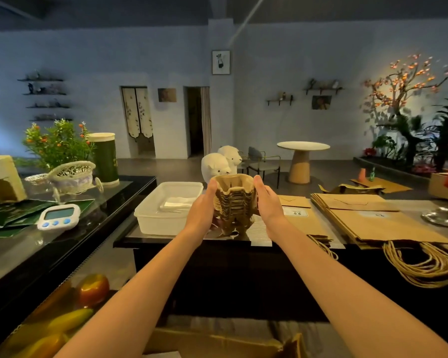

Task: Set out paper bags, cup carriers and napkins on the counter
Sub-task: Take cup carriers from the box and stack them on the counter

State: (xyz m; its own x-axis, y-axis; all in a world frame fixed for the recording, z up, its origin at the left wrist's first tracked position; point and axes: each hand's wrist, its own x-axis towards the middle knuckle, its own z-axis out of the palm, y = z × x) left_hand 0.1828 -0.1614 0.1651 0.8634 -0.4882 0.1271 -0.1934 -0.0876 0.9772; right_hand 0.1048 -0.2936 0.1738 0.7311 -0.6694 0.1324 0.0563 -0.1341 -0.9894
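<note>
Your left hand [202,208] and right hand [268,202] clasp the stack of cup carriers [234,202] from either side, fingers curled round it, upright at the counter [261,229], between the napkins [177,202] tub [163,223] and the paper bags [373,220]

Café, service counter [166,240], round table [303,146], chairs [263,165]

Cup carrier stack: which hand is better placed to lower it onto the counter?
Probably the left. The left hand has fingers curled under the cup carrier stack, bearing it; the right hand only flanks its side, fingers hidden. Bare counter lies directly below.
</note>
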